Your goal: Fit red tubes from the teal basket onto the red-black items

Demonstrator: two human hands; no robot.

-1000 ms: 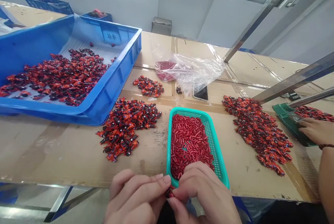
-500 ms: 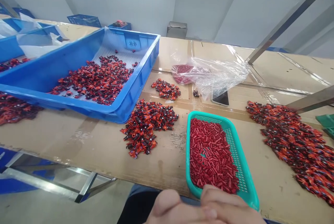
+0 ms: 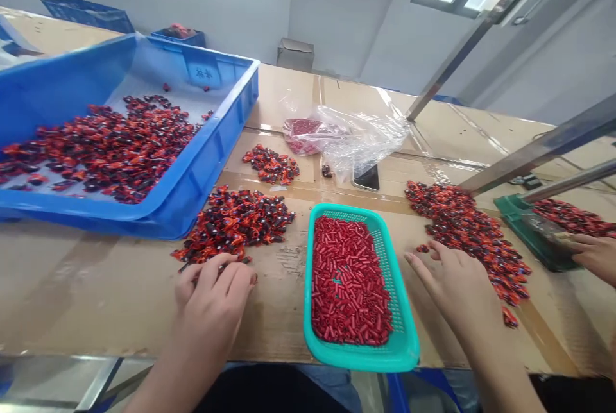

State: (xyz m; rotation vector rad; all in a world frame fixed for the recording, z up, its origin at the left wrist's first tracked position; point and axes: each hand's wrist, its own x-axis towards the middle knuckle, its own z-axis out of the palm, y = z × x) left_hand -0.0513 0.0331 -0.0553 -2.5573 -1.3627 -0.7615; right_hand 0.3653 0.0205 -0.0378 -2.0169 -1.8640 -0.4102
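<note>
My left hand rests at the near edge of a pile of small orange-and-black parts, its fingers curled downward. Dark pieces show at its fingertips, but what lies under the fingers is hidden. Beyond the basket's right side, my right hand has thumb and forefinger closed about one small orange-and-black part. That hand is beside a long pile of like parts. Between my hands stands a green plastic basket holding many short dark-red tubes.
A large blue crate of similar parts stands at left. Behind the basket lie a smaller pile, a clear plastic bag and a phone. At right, a co-worker's hand reaches by a dark-green tray near metal posts.
My hands were together low in front of the basket; now they are apart, left at the near pile and right at the right-hand pile. The view has shifted right, and a co-worker's hand now shows.
</note>
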